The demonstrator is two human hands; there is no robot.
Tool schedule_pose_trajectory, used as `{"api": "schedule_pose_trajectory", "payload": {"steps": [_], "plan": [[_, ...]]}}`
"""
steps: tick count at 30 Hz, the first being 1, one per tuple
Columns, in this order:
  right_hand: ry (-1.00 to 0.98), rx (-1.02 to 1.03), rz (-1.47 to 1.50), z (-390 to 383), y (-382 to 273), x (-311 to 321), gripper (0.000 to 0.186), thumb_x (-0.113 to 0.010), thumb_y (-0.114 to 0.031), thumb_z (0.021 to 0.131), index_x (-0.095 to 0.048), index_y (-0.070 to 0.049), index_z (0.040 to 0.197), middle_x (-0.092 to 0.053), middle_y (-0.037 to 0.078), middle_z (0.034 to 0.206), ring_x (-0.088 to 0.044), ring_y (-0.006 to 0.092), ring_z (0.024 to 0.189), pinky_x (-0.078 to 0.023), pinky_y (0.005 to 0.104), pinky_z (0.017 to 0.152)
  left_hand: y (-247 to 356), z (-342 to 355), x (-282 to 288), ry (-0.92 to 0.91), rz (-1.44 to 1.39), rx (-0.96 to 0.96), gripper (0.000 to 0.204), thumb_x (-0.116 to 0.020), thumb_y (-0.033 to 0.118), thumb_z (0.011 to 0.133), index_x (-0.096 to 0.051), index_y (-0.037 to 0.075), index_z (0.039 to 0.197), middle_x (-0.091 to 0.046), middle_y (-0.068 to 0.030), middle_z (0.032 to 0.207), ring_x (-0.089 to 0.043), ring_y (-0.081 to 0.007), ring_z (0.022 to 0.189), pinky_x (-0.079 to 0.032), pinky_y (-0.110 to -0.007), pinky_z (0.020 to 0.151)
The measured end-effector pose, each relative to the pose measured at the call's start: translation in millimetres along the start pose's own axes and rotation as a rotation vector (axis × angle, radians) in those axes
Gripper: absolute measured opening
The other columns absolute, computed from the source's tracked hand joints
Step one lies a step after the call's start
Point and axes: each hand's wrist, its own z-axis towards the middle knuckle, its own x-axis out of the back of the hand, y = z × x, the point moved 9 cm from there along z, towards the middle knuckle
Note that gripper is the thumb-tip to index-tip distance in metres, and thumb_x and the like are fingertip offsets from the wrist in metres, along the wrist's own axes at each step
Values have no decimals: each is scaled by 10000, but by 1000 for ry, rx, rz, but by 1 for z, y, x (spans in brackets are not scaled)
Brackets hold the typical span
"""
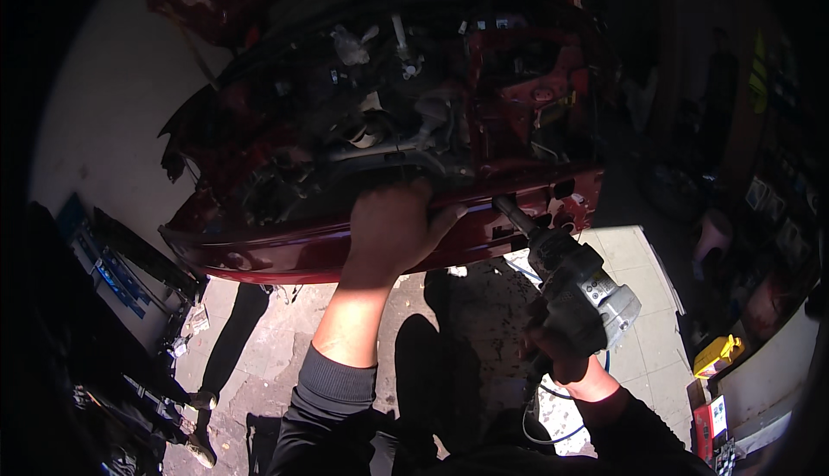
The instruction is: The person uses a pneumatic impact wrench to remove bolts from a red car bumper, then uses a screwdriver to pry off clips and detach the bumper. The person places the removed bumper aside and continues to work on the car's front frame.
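Observation:
A dark red car body [213, 250] with exposed inner parts spans the upper middle. My left hand [389, 230] grips the near edge of its long front panel, fingertips partly hidden over the edge and thumb along the outer face. My right hand [557, 351] is closed on the grip of a metal-and-black power wrench [574, 282], which is tilted up to the left. The wrench's long socket [511, 210] reaches the panel just right of my left thumb; whether it touches is unclear. A thin hose or cable hangs below the tool.
Another person's legs and shoes [203, 400] are at the lower left, near dark and blue parts [117, 273] by the pale wall. On the right are a tire [665, 195], a pink bucket [715, 236], a yellow container [715, 357] and a red case [708, 428].

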Motion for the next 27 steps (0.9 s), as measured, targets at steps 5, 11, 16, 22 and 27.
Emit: {"api": "schedule_pose_trajectory", "payload": {"steps": [5,11,16,22,27], "plan": [[-55,-129,248,-1,13,16,374,-679,-212,947,-574,-46,1265,-606,68,875,-642,254,835,-530,428,807,-3,0,-2,-2,-47,-4,514,-739,566,936,-734,53,956,-723,-178,854,-731,-400,795,-579,-504,697],[-192,-202,417,12,17,32,390,-714,-309,912,-586,-108,1220,-614,62,847,-639,273,757,-512,454,698,32,-19,40,343,-150,-157,396,-815,339,921,-700,34,1144,-705,-185,1030,-710,-378,831,-576,-475,701],[-272,-178,454,15,12,37,412,-702,-292,901,-545,-132,1248,-624,80,829,-667,306,732,-508,464,667,72,-48,-12,12,-741,198,521,-790,162,934,-631,8,1405,-730,-166,1041,-728,-275,820,-582,-403,713],[-160,-197,445,17,15,44,483,-613,-147,808,-600,-58,1282,-631,139,794,-667,338,681,-541,484,679,78,-51,-46,-88,-945,311,779,-765,106,939,-405,-40,1614,-739,-112,902,-724,-175,782,-565,-310,703],[-158,-201,445,13,21,46,485,-606,-149,807,-590,-52,1282,-626,133,797,-656,329,677,-530,481,681,91,-57,-56,65,-1201,271,798,-731,44,959,-337,-18,1650,-737,-92,1033,-704,-123,851,-556,-284,727]]}}
